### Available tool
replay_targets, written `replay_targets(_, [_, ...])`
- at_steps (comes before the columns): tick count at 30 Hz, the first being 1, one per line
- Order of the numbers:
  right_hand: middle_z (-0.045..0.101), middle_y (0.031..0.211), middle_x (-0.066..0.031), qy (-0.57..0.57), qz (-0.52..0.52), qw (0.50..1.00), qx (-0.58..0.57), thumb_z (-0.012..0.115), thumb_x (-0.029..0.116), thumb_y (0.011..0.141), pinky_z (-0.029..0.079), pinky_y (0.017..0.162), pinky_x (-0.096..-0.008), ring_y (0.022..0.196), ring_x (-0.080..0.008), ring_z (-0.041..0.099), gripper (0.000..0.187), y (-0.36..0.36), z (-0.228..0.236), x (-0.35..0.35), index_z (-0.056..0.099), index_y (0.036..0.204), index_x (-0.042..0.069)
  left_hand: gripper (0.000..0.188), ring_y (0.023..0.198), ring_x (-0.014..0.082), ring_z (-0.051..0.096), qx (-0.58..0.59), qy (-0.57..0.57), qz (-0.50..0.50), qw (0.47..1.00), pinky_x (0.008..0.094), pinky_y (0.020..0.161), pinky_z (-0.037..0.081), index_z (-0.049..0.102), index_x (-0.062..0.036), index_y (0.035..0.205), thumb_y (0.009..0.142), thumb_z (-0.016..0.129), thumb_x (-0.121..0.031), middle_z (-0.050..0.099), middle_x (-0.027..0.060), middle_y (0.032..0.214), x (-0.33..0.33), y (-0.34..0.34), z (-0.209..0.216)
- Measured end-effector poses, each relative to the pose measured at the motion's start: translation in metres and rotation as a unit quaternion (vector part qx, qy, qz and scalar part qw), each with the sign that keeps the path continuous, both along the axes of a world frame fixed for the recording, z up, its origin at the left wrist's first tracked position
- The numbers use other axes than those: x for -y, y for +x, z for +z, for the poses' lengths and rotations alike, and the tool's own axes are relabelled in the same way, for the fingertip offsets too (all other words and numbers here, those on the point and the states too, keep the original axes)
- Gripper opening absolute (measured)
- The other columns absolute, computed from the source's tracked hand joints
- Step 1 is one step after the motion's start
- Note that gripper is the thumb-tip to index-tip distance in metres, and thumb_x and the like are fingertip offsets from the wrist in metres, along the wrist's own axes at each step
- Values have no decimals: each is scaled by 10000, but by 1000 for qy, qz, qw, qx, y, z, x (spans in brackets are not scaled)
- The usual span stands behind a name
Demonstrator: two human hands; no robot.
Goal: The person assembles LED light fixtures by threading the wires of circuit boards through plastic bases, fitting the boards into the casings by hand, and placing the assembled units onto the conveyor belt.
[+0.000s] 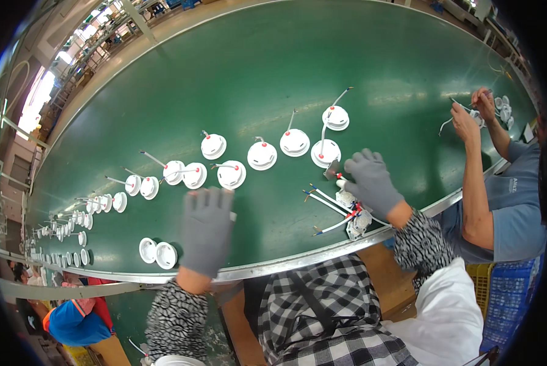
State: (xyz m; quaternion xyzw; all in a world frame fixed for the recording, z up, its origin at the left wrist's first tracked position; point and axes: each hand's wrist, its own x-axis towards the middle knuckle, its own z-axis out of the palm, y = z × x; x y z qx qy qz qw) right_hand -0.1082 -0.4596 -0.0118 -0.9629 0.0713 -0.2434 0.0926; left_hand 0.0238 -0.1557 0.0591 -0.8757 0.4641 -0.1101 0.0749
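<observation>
My left hand (207, 235), in a grey glove and slightly blurred, is over the near part of the green table with its fingers stretched out. Two round white plastic rings (166, 255) lie just left of it. My right hand (371, 183), also gloved, is closed at the fingertips on a small white piece with a red part (340, 178); the glove hides most of it. Under that hand is a cluster of white parts (360, 224) with red pieces and white cables. Just beyond it, a round white lamp housing (326, 153) lies with its cable up.
More round white housings with short cables (262, 156) run leftward along the green table (273, 61) in a long line. At the right, a co-worker's hands (465, 122) handle white cabled parts. A metal edge (273, 268) borders the near side. Blue and yellow crates (511, 299) stand below.
</observation>
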Motion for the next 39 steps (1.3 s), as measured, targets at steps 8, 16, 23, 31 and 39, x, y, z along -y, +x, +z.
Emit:
replay_targets(8, [629,900,-110,64,86,993,-41,695,161,749,447,767,-361,748,-288,601,213,25,22,-21,637,939,84,317,971,205,592,-475,-350,28,807,328,867,444,590,-66,1143,846,645,-162,601,81,987,0,-65,-31])
replay_targets(16, [636,1017,-80,505,258,810,-150,657,185,866,471,771,-299,890,-128,585,270,-5,41,-102,634,1066,5,269,873,148,583,-578,-461,22,673,280,787,476,515,24,1160,970,500,-166,596,92,943,5,-88,-29])
replay_targets(23, [621,888,-83,773,265,527,-235,644,210,857,476,711,-253,814,-110,599,353,-16,19,-123,566,1108,-25,307,695,28,394,-716,-435,77,540,195,622,339,569,14,1134,1001,415,-217,523,-30,803,-32,-118,-42])
replay_targets(31, [573,608,14,639,177,685,-302,605,217,901,392,493,-190,528,-33,522,230,-29,47,-143,622,934,-10,286,667,71,493,-725,-356,88,583,228,652,419,605,2,1041,979,477,-246,582,-2,739,-55,-128,-36])
replay_targets(39, [628,868,-44,630,114,766,-56,627,144,839,470,744,-256,798,-111,587,171,-60,3,-67,641,915,-9,172,624,230,626,-561,-335,16,757,337,584,461,591,-90,1051,944,493,-182,596,120,682,-42,-130,-56])
